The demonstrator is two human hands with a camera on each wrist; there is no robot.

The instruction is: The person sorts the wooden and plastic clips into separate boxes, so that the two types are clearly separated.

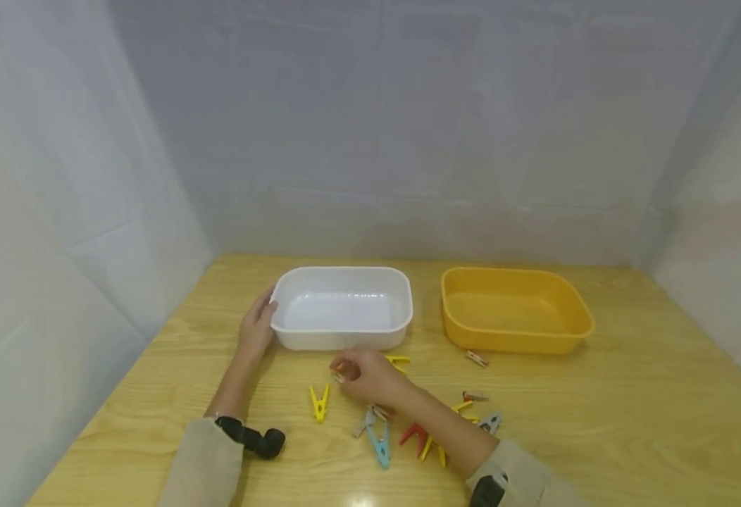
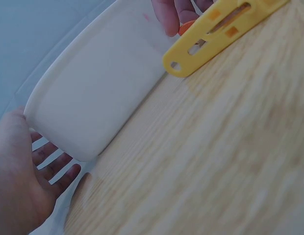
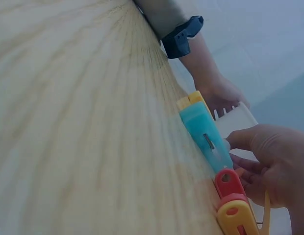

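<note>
1. Small orange item (image 1: 339,367) pinched in the right hand (image 1: 370,377), just in front of the white tub (image 1: 342,338): mostly covered by fingers, kind unclear.
2. Pegs (image 1: 430,440) nearer than the white tub: partly hidden under the right forearm.
3. Yellow peg (image 2: 218,34) beside the white tub: cut off by the left wrist view's top edge.
4. Left hand (image 2: 19,181) at the tub's end: fingertips hidden behind its wall.

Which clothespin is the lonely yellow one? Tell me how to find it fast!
Start at the white tub on the wooden table, the tub the left hand touches. Look toward the person from its front left corner: a yellow clothespin lies there on bare wood. It lies alone, left of the right hand, while the other pins are bunched along the right forearm.
</note>
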